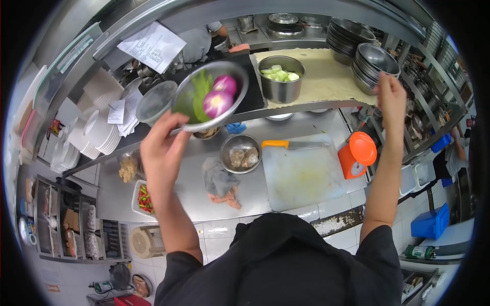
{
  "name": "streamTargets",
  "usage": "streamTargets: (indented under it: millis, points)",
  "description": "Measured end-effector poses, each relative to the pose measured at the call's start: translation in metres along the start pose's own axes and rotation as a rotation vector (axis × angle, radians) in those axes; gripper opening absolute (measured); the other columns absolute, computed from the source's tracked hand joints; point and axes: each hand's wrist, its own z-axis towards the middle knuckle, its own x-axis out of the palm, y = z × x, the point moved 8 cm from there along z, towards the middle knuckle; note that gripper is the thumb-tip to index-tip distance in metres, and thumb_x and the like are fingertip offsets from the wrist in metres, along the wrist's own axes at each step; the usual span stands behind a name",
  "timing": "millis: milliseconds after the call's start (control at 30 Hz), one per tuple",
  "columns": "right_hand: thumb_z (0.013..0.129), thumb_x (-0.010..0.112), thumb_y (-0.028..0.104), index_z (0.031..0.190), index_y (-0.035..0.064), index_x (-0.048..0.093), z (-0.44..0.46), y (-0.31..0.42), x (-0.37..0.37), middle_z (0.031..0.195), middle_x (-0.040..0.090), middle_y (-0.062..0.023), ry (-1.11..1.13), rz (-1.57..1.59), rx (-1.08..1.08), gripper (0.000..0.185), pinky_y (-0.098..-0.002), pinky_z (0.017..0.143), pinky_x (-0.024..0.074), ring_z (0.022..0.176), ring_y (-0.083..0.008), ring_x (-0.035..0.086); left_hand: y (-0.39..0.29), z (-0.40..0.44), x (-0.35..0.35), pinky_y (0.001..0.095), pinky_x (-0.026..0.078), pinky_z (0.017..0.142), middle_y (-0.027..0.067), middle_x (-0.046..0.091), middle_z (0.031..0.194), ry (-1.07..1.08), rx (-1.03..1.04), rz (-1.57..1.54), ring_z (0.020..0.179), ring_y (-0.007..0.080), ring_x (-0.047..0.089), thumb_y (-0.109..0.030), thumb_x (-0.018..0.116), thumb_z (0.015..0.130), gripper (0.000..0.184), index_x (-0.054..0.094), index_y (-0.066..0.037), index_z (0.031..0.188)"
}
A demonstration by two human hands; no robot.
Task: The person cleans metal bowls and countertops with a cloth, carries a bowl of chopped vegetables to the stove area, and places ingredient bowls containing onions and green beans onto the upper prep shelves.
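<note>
My left hand [166,145] grips the rim of a tilted metal bowl [239,94], raised at the shelf. Inside it are two purple onions [218,104] and pale green vegetable strips [200,94]. My right hand [391,99] is raised at the shelf's right end, fingers curled, beside a stack of metal bowls [361,80]; what it holds, if anything, is hidden. Below, on the steel counter, a small metal bowl [240,142] with brownish pieces stands beside a white cutting board [301,178]. A knife [293,145] with a yellow handle lies along the board's far edge.
A metal pot [282,92] of cut green vegetable stands on the shelf. On the counter are an orange scale [353,159], a grey cloth-like item [217,176] and a white tub [137,198] of red and green peppers. Another person [196,43] is behind the shelf.
</note>
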Motion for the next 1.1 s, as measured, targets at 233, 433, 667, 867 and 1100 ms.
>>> streamTargets:
  millis: [233, 433, 667, 867, 1100]
  points:
    - [0.103, 0.065, 0.026, 0.079, 0.0035, 0.061, -0.064, 0.001, 0.094, 0.064, 0.056, 0.0036, 0.290, 0.000, 0.008, 0.032, -0.0253, 0.054, 0.0362, 0.059, -0.0030, 0.044, -0.036, 0.080, 0.133, 0.0263, 0.054, 0.086, 0.0046, 0.075, 0.105, 0.109, 0.184, -0.029, 0.097, 0.0095, 0.069, -0.007, 0.077, 0.091, 0.022, 0.073, 0.002, 0.111]
    - [0.102, 0.065, 0.021, 0.081, 0.0004, 0.058, -0.105, -0.018, 0.091, 0.065, 0.057, 0.0009, 0.384, -0.048, 0.033, 0.030, -0.0259, 0.056, 0.0385, 0.061, -0.0041, 0.047, -0.014, 0.097, 0.178, 0.0402, 0.058, 0.080, 0.0119, 0.073, 0.107, 0.081, 0.242, 0.262, 0.090, 0.0324, 0.071, -0.020, 0.081, 0.083, 0.027, 0.075, -0.009, 0.108]
    - [0.106, 0.059, 0.022, 0.083, 0.0058, 0.056, -0.197, -0.103, 0.071, 0.067, 0.055, 0.0020, 0.485, -0.090, 0.252, 0.028, -0.0226, 0.048, 0.0344, 0.054, -0.0030, 0.044, -0.004, 0.054, 0.152, 0.0361, 0.059, 0.075, 0.0132, 0.061, 0.134, -0.044, 0.339, 0.094, 0.087, 0.0281, 0.069, -0.014, 0.081, 0.082, 0.068, 0.053, -0.009, 0.144]
    - [0.101, 0.064, 0.020, 0.105, 0.0053, 0.064, -0.345, -0.192, 0.091, 0.076, 0.064, -0.0065, 0.729, -0.270, 0.406, 0.015, -0.0322, 0.058, 0.0495, 0.066, -0.0168, 0.063, 0.081, -0.093, 0.150, 0.0371, 0.057, 0.070, 0.0143, 0.069, 0.119, 0.274, -0.032, 0.073, 0.079, 0.0236, 0.069, -0.024, 0.076, 0.089, 0.050, 0.062, -0.008, 0.134]
    - [0.093, 0.073, 0.028, 0.160, 0.0157, 0.030, -0.415, -0.185, 0.121, 0.142, 0.052, -0.0323, 1.312, -0.699, 0.230, 0.081, -0.0529, 0.102, 0.0501, 0.124, -0.0506, 0.058, 0.245, -0.272, 0.098, 0.0489, 0.054, 0.096, 0.0234, 0.060, 0.133, 0.664, -0.753, 0.534, 0.117, 0.0432, 0.064, -0.034, 0.072, 0.091, 0.059, 0.054, -0.008, 0.141]
